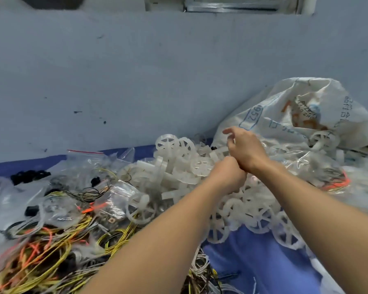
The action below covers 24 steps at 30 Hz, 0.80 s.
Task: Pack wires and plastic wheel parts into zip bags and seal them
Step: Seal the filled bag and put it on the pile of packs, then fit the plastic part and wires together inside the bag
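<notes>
Above the pile of white plastic wheels [179, 166], your left hand [227, 175] and right hand [245, 150] meet, fingers curled; what they grip you cannot tell. Wires [51, 247] lie near left.

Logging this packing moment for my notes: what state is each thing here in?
Left hand: curled, deep in the wheel pile; grip hidden.
Right hand: over the pile, fingers bent; hold unclear.
Plastic wheels: loose heap.
Wires: tangled, unbagged.
Red-striped zip bag: lying flat.
White sack: slumped, crumpled.
</notes>
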Each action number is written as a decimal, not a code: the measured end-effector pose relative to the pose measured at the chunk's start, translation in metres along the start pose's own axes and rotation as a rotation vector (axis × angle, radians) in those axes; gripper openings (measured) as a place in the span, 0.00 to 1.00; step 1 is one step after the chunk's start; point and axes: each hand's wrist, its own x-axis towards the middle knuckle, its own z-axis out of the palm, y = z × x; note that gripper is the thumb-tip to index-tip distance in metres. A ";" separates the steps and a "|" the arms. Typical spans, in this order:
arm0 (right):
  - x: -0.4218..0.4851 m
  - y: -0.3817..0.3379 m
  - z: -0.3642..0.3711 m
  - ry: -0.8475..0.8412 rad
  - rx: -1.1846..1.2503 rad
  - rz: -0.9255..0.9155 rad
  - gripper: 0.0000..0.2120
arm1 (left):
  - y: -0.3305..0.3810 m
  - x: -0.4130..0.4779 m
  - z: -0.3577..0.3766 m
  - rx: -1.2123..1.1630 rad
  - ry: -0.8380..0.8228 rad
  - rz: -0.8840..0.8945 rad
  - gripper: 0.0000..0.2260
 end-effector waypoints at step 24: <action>-0.246 -0.259 0.095 -0.352 0.866 -0.104 0.11 | -0.276 -0.318 -0.145 -0.733 1.353 -0.381 0.07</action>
